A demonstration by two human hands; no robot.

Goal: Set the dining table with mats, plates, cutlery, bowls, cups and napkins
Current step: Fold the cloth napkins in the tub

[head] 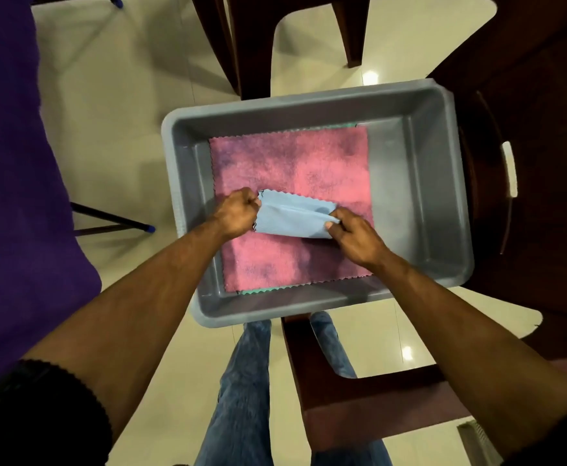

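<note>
Head view: we see a light blue napkin (pixel 295 215) held just above the pink cloth (pixel 292 169) that lies flat on the bottom of a grey tub (pixel 420 183). The left hand (pixel 238 211) grips the napkin's left edge in a closed fist, and the right hand (pixel 352 235) pinches its right edge between thumb and curled fingers, so the napkin sags in a fold between them. Under the pink cloth we make out a thin green edge (pixel 258 290) at the tub's near and far walls. The tub rests on a dark wooden chair (pixel 527 163), which extends to the tub's right. To the tub's left hangs a purple cloth (pixel 16 196). Below the tub's near rim we see legs in blue jeans (pixel 241 381) over a pale tiled floor (pixel 124 129).
</note>
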